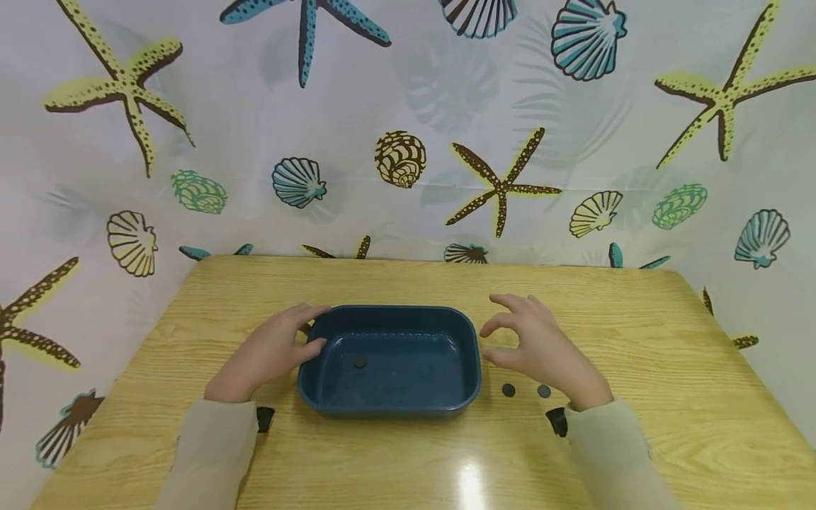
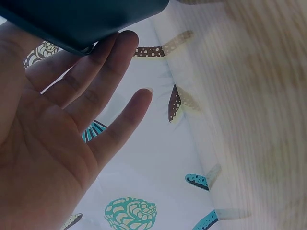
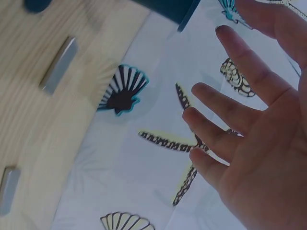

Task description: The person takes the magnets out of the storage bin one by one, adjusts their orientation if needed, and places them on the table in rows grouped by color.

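A dark blue rectangular tray [image 1: 395,411] with rounded corners stands on the table, one small dark disc [image 1: 360,362] lying inside. At its left end, the fingers and thumb of my left hand [image 1: 274,348] are spread and touch the rim near the far corner; the left wrist view shows that hand's palm [image 2: 48,143] under the tray's edge. Just right of the tray, my right hand [image 1: 534,340] hovers with loosely bent, parted fingers and holds nothing. Below it two more small discs lie on the table, a darker disc [image 1: 508,389] and a greyer disc [image 1: 544,391].
The light wood table [image 1: 395,460] ends against a white cloth backdrop [image 1: 357,212] printed with starfish and shells. The right wrist view shows a silvery flat piece [image 3: 58,64] on the wood.
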Available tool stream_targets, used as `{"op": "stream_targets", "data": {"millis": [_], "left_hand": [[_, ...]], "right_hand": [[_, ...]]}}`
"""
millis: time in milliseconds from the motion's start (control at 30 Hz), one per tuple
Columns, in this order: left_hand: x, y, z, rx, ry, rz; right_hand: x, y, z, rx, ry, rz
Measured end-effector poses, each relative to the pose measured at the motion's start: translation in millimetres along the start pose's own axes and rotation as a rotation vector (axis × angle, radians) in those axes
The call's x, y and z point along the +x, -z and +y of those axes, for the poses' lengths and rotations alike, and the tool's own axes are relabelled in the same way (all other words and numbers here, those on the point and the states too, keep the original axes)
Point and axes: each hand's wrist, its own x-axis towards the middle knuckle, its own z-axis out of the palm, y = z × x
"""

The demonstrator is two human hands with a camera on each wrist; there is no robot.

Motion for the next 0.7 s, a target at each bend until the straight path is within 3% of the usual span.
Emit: {"op": "stream_targets", "data": {"millis": [700], "left_hand": [[-1.5, 0.9, 1.0, -0.010, 0.005, 0.000]], "right_hand": [[45.1, -47.4, -62.1, -0.059, 0.058, -0.168]]}}
